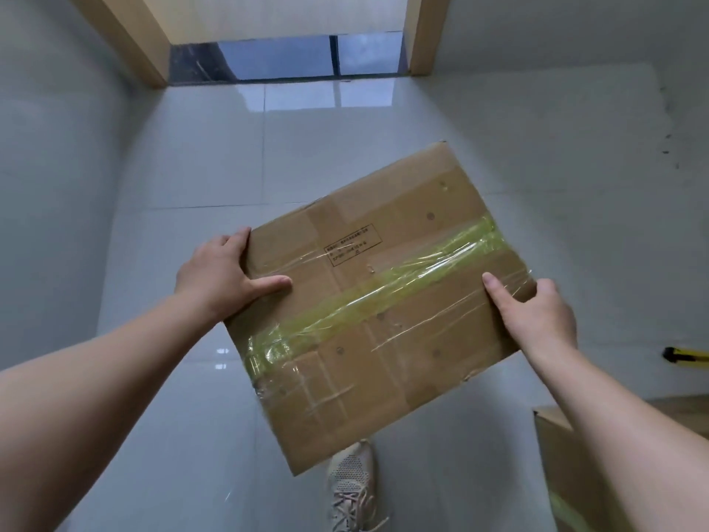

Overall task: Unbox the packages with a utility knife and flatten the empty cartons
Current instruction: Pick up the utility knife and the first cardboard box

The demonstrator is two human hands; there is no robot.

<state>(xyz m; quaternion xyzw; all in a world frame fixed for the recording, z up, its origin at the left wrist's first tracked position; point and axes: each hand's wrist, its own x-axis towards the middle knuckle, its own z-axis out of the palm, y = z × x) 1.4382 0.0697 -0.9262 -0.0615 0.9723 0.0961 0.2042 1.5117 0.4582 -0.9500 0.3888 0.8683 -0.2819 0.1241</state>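
Quick count: two cardboard boxes, the taped carton (378, 309) dead center and a second box (568, 466) poking in around 4 o'clock. Two hands on the center one, left hand (220, 276) at 9 o'clock and right hand (537, 312) at 3 o'clock. One yellow-and-black utility knife (686, 355) far out at 3 o'clock. One sneaker (351, 489) at 6 o'clock.

Brown carton (387, 301) with yellow-green tape stripe (383, 297), glossy pale grey tiled floor (192, 167), yellow-and-black knife (686, 355).
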